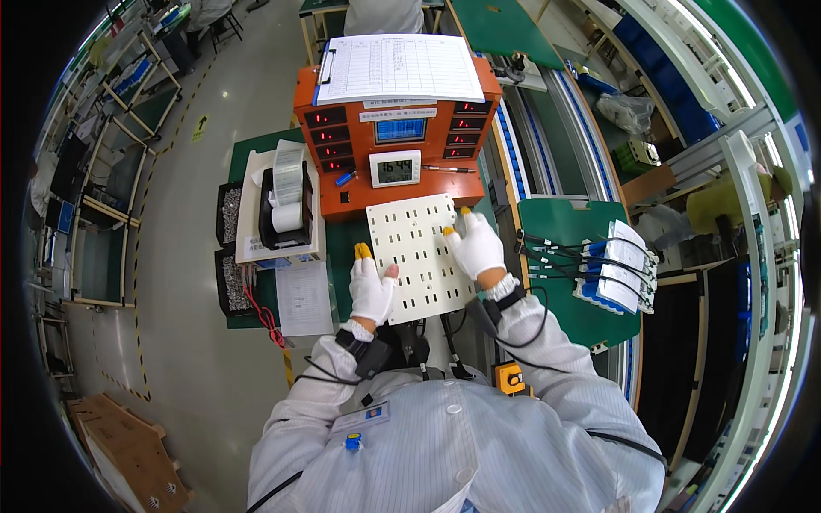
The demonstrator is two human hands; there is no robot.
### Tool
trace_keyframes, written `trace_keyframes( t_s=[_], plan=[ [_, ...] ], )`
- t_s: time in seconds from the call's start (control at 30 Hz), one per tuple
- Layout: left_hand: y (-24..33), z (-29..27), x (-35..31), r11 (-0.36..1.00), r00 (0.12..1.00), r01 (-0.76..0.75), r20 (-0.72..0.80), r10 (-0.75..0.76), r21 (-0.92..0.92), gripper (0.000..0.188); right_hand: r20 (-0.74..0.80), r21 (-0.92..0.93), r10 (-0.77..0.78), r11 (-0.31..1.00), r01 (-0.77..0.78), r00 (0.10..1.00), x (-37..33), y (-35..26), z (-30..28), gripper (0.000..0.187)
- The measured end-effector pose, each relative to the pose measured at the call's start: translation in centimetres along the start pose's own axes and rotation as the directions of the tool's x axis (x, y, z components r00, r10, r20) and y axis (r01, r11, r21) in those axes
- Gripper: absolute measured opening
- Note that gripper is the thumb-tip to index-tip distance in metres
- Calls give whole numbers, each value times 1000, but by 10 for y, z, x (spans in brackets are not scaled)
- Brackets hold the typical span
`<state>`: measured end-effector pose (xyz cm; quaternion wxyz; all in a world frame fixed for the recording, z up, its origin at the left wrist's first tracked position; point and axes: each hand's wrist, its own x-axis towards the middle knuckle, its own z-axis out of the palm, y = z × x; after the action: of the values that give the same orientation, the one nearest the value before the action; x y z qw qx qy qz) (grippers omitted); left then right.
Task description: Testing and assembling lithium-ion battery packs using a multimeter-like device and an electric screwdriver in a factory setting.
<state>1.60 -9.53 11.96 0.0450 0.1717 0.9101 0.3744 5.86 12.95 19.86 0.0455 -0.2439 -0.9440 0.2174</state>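
Bins [223, 295] left of the panel [416, 261] hold small parts [232, 282].

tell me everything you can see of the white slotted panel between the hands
The panel is flat, off-white and roughly rectangular, pierced by rows of small dark slots; it looks like plastic or coated metal. Its slotted face is in view, turned slightly askew, in front of the orange instrument box. The left hand overlaps its left edge and the right hand its right edge. Its support underneath is hidden.
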Motion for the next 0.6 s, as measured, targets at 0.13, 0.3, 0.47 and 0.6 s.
trace_keyframes(
  t_s=[0.13, 0.3, 0.47, 0.6],
  plan=[
    [-5, 32, 15, 923, 994, 98, -12, -110, -373, 45, 72, 264, 54, 962, -71, 996, 25, 7, 45, 59],
    [-3, 30, 10, 867, 988, 152, 53, -145, -474, 40, 127, 367, 65, 924, -108, 990, 20, 15, 48, 57],
    [-4, 28, 7, 907, 985, 163, 108, -131, -388, 38, 101, 508, 78, 853, -119, 992, 12, 25, 58, 58],
    [-5, 25, 11, 887, 985, 162, 127, -118, -432, 36, 145, 592, 147, 780, -205, 978, 8, 23, 57, 61]
  ],
)
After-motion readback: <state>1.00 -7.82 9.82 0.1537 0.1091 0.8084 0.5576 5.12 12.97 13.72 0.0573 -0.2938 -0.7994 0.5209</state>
